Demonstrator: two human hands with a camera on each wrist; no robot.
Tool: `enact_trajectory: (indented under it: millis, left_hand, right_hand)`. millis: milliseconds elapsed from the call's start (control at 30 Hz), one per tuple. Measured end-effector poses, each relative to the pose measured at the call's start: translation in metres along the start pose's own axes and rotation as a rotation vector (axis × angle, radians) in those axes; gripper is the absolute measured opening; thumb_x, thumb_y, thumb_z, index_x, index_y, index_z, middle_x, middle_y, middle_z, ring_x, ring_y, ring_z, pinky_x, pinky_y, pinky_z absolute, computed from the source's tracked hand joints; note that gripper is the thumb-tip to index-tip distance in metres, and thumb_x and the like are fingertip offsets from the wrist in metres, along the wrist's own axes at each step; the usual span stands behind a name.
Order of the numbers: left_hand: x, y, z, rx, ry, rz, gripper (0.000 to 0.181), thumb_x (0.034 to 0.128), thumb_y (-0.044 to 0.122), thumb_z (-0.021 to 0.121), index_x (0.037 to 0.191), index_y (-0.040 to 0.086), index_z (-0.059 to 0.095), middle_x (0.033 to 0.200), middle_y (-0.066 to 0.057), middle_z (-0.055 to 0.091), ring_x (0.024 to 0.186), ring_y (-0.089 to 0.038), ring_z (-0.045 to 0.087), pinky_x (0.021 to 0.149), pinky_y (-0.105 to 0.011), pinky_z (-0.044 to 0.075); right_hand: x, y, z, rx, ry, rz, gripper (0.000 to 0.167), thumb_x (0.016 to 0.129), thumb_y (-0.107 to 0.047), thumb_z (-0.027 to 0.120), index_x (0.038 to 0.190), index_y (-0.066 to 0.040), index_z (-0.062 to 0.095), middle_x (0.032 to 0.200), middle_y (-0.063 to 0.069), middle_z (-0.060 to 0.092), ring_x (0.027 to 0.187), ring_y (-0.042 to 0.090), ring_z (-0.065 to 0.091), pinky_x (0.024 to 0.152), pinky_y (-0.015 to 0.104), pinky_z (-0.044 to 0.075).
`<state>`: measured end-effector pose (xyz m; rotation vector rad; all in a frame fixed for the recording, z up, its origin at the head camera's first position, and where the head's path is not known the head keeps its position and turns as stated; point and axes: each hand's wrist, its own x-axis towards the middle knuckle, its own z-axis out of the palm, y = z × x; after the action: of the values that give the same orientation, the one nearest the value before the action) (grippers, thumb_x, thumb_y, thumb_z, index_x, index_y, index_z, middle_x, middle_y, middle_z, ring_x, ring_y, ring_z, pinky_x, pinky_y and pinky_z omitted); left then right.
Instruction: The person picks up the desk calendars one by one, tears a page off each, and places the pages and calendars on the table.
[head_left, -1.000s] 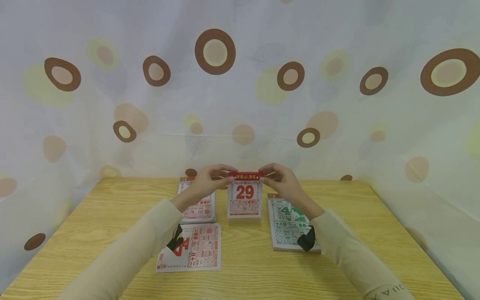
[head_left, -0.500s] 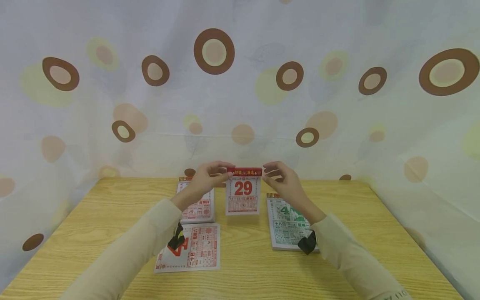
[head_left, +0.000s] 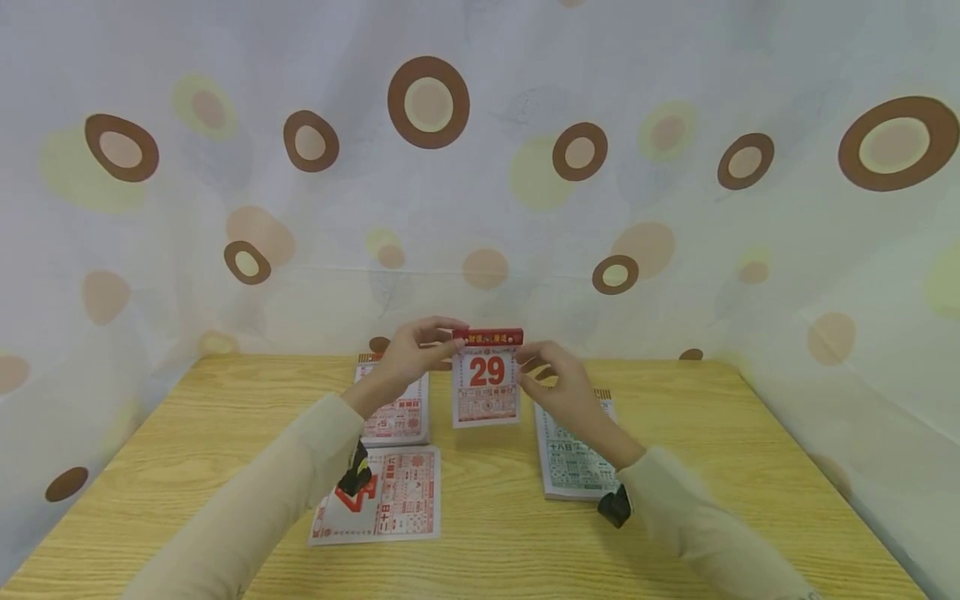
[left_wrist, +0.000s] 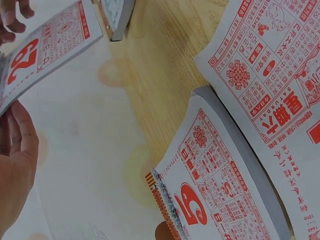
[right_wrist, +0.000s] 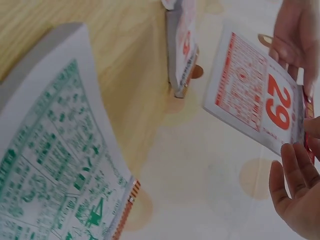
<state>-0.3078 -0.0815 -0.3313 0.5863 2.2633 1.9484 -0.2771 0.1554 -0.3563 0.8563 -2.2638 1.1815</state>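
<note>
Small white rectangular paper calendar pad (head_left: 486,398): bold red 29, fine red print; glossy red header strip (head_left: 491,337), gold characters. White rectangular paper calendar block (head_left: 402,418): red print, orange-brown striped top edge. White rectangular paper calendar page (head_left: 411,500): big red 4. Another white paper calendar block (head_left: 573,464): green print. Wooden desk (head_left: 495,533): yellow, grained. Pale fabric backdrop (head_left: 480,200): brown rings, peach and yellow-green blotches. Long fabric sleeves (head_left: 251,500): cream.

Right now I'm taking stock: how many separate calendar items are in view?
4: the small calendar in the left hand; a red-printed pad at back left; a sheet in front of it; a green-printed pad at right. More may be hidden.
</note>
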Motion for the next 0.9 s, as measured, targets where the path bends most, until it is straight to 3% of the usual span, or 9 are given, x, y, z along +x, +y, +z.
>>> enact_trajectory:
  millis: [267,500,700,900]
  left_hand:
    - [0.001,-0.001,-0.001,-0.005,0.006,-0.006,0.036,0.0891,0.018,0.059,0.123,0.006,0.054,0.115,-0.015,0.059,0.101,-0.024,0.060,0.084,-0.034,0.054]
    - [0.001,0.000,0.001,-0.018,0.020,-0.016,0.033,0.0889,0.019,0.060,0.120,0.010,0.056,0.117,-0.014,0.058,0.102,-0.024,0.060,0.085,-0.034,0.053]
    - [0.002,0.004,0.001,-0.042,0.026,-0.014,0.031,0.0891,0.017,0.059,0.120,0.010,0.056,0.118,-0.015,0.058,0.103,-0.025,0.060,0.087,-0.039,0.052]
    - [0.004,0.007,0.001,-0.070,0.036,-0.015,0.031,0.0892,0.014,0.059,0.119,0.009,0.056,0.116,-0.015,0.058,0.099,-0.023,0.061,0.087,-0.040,0.052]
  right_hand:
    - [-0.010,0.000,0.018,-0.119,-0.042,-0.153,0.026,0.076,0.003,0.068,0.100,-0.001,0.059,0.093,0.010,0.062,0.079,0.020,0.059,0.061,0.034,0.052]
    - [-0.019,-0.004,0.029,-0.168,-0.094,-0.119,0.031,0.074,0.001,0.072,0.102,-0.003,0.059,0.096,0.008,0.059,0.078,0.018,0.054,0.065,0.032,0.051]
    - [-0.023,-0.004,0.038,-0.329,-0.059,-0.198,0.033,0.072,-0.011,0.077,0.100,-0.005,0.060,0.100,0.005,0.058,0.089,0.015,0.055,0.073,0.025,0.053]
    - [-0.024,0.000,0.046,-0.416,0.010,-0.335,0.035,0.067,-0.013,0.081,0.094,-0.006,0.060,0.099,0.005,0.058,0.089,0.017,0.056,0.074,0.028,0.051]
